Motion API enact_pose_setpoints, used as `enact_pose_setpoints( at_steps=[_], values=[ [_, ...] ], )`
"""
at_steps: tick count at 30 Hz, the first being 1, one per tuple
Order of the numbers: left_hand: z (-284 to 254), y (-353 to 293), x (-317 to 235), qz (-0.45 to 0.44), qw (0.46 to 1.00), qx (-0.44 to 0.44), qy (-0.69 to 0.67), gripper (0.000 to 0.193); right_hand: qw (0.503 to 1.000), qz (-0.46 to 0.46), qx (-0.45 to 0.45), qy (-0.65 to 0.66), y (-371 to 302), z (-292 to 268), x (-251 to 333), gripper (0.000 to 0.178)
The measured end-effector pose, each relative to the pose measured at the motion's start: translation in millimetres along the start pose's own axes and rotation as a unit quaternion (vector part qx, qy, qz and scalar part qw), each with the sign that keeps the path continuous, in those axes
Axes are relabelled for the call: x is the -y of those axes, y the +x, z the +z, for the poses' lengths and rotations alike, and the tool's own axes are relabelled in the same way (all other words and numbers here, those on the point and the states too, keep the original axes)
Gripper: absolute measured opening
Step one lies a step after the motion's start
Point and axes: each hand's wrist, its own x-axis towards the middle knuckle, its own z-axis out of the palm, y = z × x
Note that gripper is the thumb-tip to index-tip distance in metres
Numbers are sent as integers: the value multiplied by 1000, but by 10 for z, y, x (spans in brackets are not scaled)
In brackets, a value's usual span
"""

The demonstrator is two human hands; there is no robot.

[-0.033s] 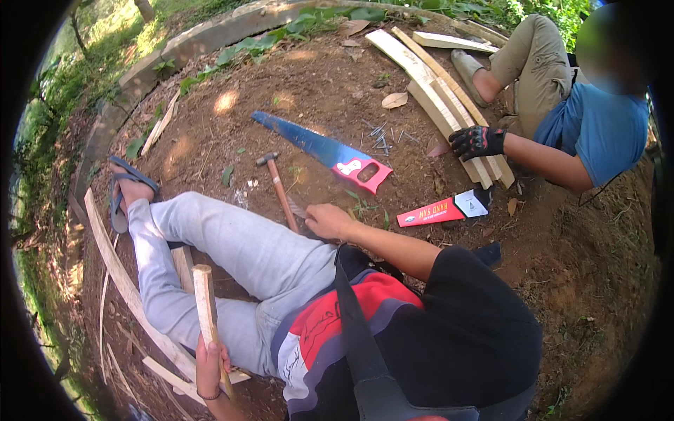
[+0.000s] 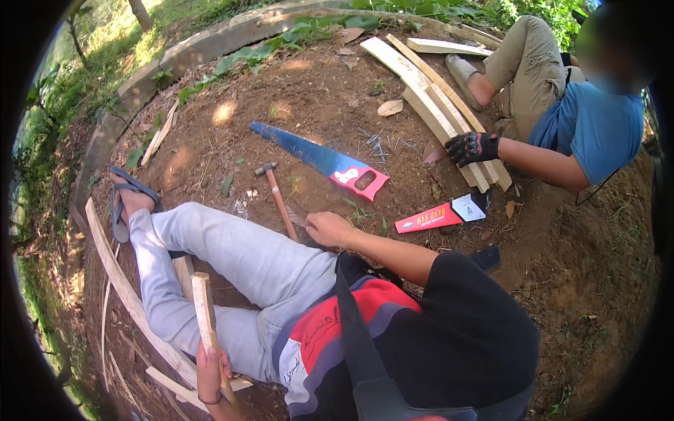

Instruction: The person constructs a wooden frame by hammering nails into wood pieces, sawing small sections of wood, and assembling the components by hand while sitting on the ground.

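Upright beside my bent leg stands a squared wooden stick (image 2: 203,302), and my left hand (image 2: 211,368) is wrapped round its lower part. My right hand (image 2: 328,229) rests low by my hip with its fingers curled; whatever they may hold is hidden. Close to that hand lies a hammer (image 2: 279,203) with a wooden handle, its head pointing away from me. Past the hammer, a handsaw (image 2: 319,160) with a blue blade and a red handle lies flat on the soil. Several loose nails (image 2: 377,145) are scattered beyond the saw's handle.
At the right sits another person (image 2: 586,133), whose black-gloved hand (image 2: 472,148) rests on stacked wooden strips (image 2: 430,91). A red and white saw sleeve (image 2: 439,215) lies nearer me. Long wood pieces (image 2: 130,291) lie left of my legs. A low concrete border (image 2: 203,48) curves behind.
The whole view has shifted very slightly. Both my hands, the tools and the other person's gloved hand keep their places.
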Motion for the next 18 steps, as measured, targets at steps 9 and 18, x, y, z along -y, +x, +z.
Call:
enact_pose_setpoints(
  at_steps=[9, 18],
  values=[
    [-646, 143, -65, 73, 984, -133, 97, 39, 995, -45, -85, 26, 36, -269, -264, 21],
    [-1300, 171, -53, 13, 955, -283, 91, 31, 669, -21, -683, 292, 182, -2970, -134, 73]
  ],
)
